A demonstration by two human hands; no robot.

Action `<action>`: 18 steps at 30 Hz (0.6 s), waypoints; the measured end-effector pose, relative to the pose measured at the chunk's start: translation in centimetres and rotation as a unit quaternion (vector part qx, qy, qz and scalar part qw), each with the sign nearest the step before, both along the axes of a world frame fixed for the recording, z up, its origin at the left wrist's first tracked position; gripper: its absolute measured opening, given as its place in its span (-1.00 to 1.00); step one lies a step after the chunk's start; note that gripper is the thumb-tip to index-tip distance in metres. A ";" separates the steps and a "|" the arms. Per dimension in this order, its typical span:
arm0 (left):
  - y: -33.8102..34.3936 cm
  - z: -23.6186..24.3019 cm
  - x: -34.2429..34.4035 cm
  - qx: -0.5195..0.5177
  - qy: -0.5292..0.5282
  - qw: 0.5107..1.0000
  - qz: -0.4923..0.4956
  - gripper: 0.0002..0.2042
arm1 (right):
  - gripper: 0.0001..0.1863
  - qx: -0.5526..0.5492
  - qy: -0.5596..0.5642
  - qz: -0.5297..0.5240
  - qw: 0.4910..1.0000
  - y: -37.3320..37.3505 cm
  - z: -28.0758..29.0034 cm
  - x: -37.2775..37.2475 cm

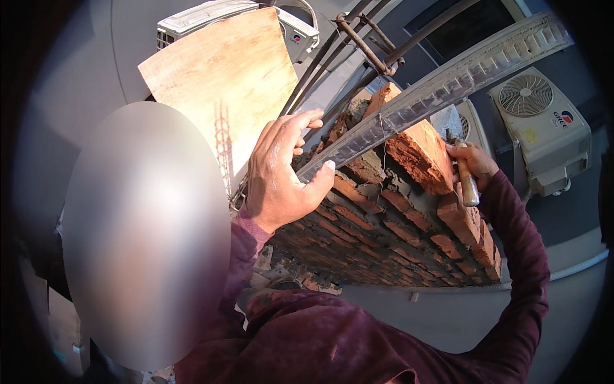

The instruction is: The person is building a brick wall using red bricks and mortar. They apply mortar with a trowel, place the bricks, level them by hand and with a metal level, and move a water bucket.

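Observation:
My left hand (281,166) is raised over the left end of the brick wall (384,224), thumb and fingers apart. Between them runs the lower end of a long, notched grey bar (441,80), which slants up to the right across the wall top; no firm grip shows. In my right hand (476,163) is a trowel (469,185), its worn handle pointing down and its blade partly hidden behind the fingers. Those fingers are right beside an orange-red brick (419,160) on top of the wall. Grey mortar (368,189) shows between the rough courses.
A pale wooden board (217,70) leans at the upper left, before a white air-conditioner unit (204,16). Scaffold poles (364,48) cross behind the wall. Another air-conditioner unit (543,128) hangs at the right. A blurred oval covers much of the left side.

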State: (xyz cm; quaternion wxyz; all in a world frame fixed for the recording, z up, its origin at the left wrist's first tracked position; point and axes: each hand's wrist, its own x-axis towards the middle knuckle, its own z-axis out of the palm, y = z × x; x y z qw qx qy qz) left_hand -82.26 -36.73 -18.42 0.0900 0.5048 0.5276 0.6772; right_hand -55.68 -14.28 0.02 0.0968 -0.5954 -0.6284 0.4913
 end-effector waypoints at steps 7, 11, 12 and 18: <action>2.9 -1.8 5.1 0.042 0.038 0.995 0.077 -0.15 | -0.74 0.024 0.028 0.018 0.999 1.5 -0.6 0.7; 5.5 -2.2 6.9 0.057 0.037 0.990 0.125 -0.02 | -0.75 0.025 0.034 0.015 0.999 1.5 -0.7 0.3; 5.9 -1.8 7.1 0.075 0.036 0.986 0.141 -0.02 | -0.75 0.009 0.038 0.008 0.999 0.8 -0.7 -0.6; 8.3 0.6 8.5 0.117 -0.026 0.977 0.175 -0.05 | -0.67 -0.023 0.060 -0.013 0.998 -0.3 -0.9 -0.4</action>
